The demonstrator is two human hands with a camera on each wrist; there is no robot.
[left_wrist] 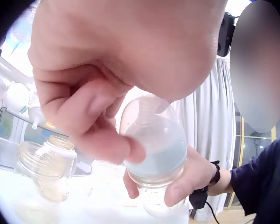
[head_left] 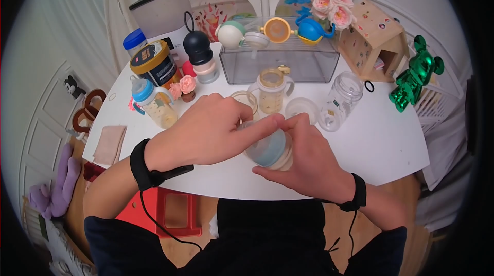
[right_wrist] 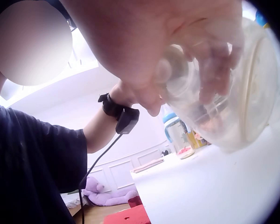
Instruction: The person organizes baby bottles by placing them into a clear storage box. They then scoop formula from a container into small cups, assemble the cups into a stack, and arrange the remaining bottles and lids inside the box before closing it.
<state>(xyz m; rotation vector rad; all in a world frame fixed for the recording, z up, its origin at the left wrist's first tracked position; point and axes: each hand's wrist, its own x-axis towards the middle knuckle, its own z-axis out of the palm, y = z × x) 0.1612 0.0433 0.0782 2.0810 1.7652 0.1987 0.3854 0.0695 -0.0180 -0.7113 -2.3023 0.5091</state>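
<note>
Over the front of the white table, both hands are at a small baby bottle (left_wrist: 161,205) with a pale blue collar (head_left: 269,151) and a clear dome cap (left_wrist: 147,114). My right hand (head_left: 315,158) grips the bottle from the side, thumb and fingers round its body just below the collar. My left hand (head_left: 206,129) holds the cap and collar from above, fingers curled down on one side. Its index finger reaches across toward the right fingertips in the head view. The right wrist view has a clear jar (right_wrist: 252,93) near the right hand, overlapping its fingers.
Behind the hands stand a handled bottle (head_left: 271,91), a clear jar (head_left: 342,100) and a round clear lid (head_left: 302,109). A blue-topped bottle (head_left: 154,103) is at left. A grey transparent box (head_left: 278,65) carries several cup lids. A green bear figure (head_left: 417,78) stands at right.
</note>
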